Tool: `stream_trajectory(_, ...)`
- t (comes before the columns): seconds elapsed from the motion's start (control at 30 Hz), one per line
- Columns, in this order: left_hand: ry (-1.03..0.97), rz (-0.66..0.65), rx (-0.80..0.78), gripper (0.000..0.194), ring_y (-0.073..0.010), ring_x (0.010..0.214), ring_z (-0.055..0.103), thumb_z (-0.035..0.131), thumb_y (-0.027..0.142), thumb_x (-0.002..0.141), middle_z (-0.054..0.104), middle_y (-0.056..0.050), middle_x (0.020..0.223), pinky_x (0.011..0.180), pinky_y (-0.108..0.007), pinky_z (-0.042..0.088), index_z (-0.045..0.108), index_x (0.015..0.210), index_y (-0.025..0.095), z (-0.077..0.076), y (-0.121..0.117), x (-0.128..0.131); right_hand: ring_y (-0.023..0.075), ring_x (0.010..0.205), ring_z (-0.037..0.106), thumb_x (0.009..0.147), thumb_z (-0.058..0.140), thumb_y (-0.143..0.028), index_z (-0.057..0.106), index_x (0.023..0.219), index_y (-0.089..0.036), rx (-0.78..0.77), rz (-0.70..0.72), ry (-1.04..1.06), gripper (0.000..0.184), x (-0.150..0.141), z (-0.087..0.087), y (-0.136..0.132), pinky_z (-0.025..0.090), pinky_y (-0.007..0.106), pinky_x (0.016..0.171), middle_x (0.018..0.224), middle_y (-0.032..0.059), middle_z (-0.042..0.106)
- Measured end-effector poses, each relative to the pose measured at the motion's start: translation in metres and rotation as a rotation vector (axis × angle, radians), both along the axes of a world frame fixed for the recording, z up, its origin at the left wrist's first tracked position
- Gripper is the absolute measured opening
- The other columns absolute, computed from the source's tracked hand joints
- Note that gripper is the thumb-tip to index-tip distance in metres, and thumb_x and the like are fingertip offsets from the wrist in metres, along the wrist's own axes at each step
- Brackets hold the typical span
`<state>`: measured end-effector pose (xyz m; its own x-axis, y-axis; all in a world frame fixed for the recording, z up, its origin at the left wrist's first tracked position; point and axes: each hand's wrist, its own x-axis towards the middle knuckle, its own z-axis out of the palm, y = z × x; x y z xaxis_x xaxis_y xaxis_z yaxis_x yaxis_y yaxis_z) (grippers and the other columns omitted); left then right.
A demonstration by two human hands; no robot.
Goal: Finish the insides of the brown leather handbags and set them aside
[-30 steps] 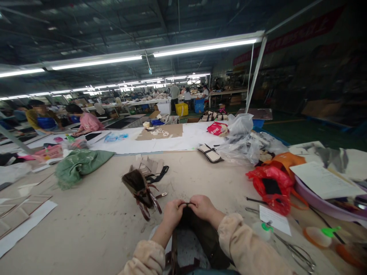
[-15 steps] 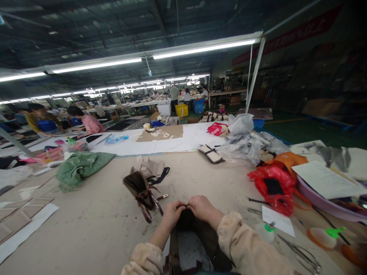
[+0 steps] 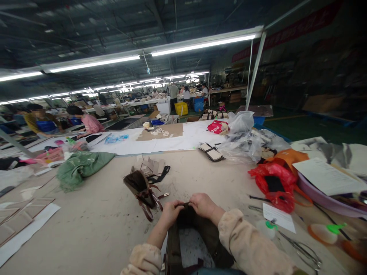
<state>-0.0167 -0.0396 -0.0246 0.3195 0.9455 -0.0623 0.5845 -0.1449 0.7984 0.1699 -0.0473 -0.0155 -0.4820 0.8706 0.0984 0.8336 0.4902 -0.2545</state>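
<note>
A dark brown bag piece (image 3: 209, 238) curves in a loop in front of me, with the greyish surface showing through its middle. My left hand (image 3: 171, 213) pinches its far top edge, fingers closed. Close beside it, my right hand (image 3: 204, 205) grips the same edge, thumb and fingers pressed together. Only a small gap separates the two hands. Just left of my left hand stands a dark brown handbag (image 3: 136, 183), its top open and its reddish-brown handles hanging toward me. Behind that bag lies a pile of beige pieces (image 3: 147, 167) with a black strap (image 3: 161, 175).
Green cloth (image 3: 83, 168) lies at left, above flat panels (image 3: 21, 217). Tied panels (image 3: 211, 152) sit ahead. At right are a red plastic bag (image 3: 272, 183), a purple basin (image 3: 329, 194), scissors (image 3: 304, 252) and green-capped bottles (image 3: 323, 233). Co-workers (image 3: 88, 120) stand farther left.
Both hands stay on the edge of the bag piece, having shifted slightly. The fingers of my right hand sit a little higher, and more of the edge shows between the hands.
</note>
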Motion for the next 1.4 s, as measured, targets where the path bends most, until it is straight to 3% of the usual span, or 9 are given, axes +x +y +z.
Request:
stream_trajectory(0.33,0.047,0.005,0.072,0.025,-0.0173,0.072,0.062,0.049,0.026,0.074,0.070,-0.005,0.078,0.069,-0.026,0.046,0.070,0.084,0.016,0.001,-0.001,-0.001,0.0159,0.076,0.058,0.086,0.038,-0.032,0.065,0.081,-0.018,-0.001,0.012,0.007,0.031,0.000,-0.002,0.001,0.040,0.024,0.068,0.079,0.0061,0.065)
stream_trajectory(0.5,0.025,-0.091,0.034,0.028,-0.0168,0.081,0.062,0.045,0.027,0.078,0.070,-0.004,0.087,0.077,-0.027,0.046,0.068,0.091,0.017,0.002,0.000,-0.006,0.0177,0.077,0.059,0.087,0.037,-0.033,0.065,0.082,-0.018,0.000,0.032,-0.041,0.032,-0.001,0.003,0.000,0.041,0.025,0.067,0.081,0.0073,0.066)
stream_trajectory(0.63,-0.024,-0.084,0.006,0.032,-0.0164,0.092,0.060,0.053,0.017,0.070,0.067,-0.004,0.098,0.085,-0.027,0.044,0.062,0.101,0.017,0.000,-0.002,-0.010,0.0188,0.078,0.060,0.086,0.038,-0.032,0.066,0.083,-0.017,-0.022,0.020,-0.066,0.031,-0.005,0.008,-0.001,0.042,0.026,0.067,0.082,0.0087,0.066)
stream_trajectory(0.8,0.121,0.053,0.113,0.016,-0.0157,0.072,0.061,0.053,0.019,0.070,0.068,-0.002,0.074,0.070,-0.026,0.046,0.065,0.079,0.017,-0.002,-0.006,-0.008,0.0185,0.078,0.060,0.086,0.037,-0.033,0.066,0.083,-0.017,-0.027,0.007,-0.054,0.033,-0.005,0.008,-0.003,0.042,0.026,0.067,0.083,0.0088,0.066)
stream_trajectory(1.07,0.186,0.004,0.187,0.020,-0.0163,0.070,0.061,0.049,0.021,0.075,0.068,-0.005,0.073,0.066,-0.025,0.044,0.068,0.079,0.017,0.002,-0.012,-0.005,0.0166,0.079,0.059,0.087,0.037,-0.035,0.066,0.085,-0.018,-0.017,0.023,-0.019,0.034,-0.001,0.005,-0.006,0.042,0.025,0.069,0.083,0.0070,0.066)
stream_trajectory(1.27,0.151,-0.055,0.134,0.024,-0.0167,0.074,0.062,0.046,0.026,0.079,0.069,-0.005,0.077,0.069,-0.025,0.045,0.068,0.085,0.018,0.005,-0.010,-0.010,0.0176,0.079,0.060,0.087,0.037,-0.035,0.067,0.084,-0.018,-0.023,0.011,-0.035,0.034,-0.004,0.007,-0.004,0.043,0.025,0.068,0.084,0.0079,0.067)
stream_trajectory(1.4,0.085,-0.060,0.084,0.027,-0.0169,0.086,0.061,0.049,0.027,0.077,0.069,-0.004,0.091,0.080,-0.026,0.045,0.065,0.098,0.018,0.000,-0.007,-0.017,0.0189,0.078,0.061,0.087,0.037,-0.036,0.067,0.084,-0.019,-0.012,-0.017,-0.044,0.035,-0.006,0.007,-0.002,0.043,0.026,0.067,0.083,0.0085,0.067)
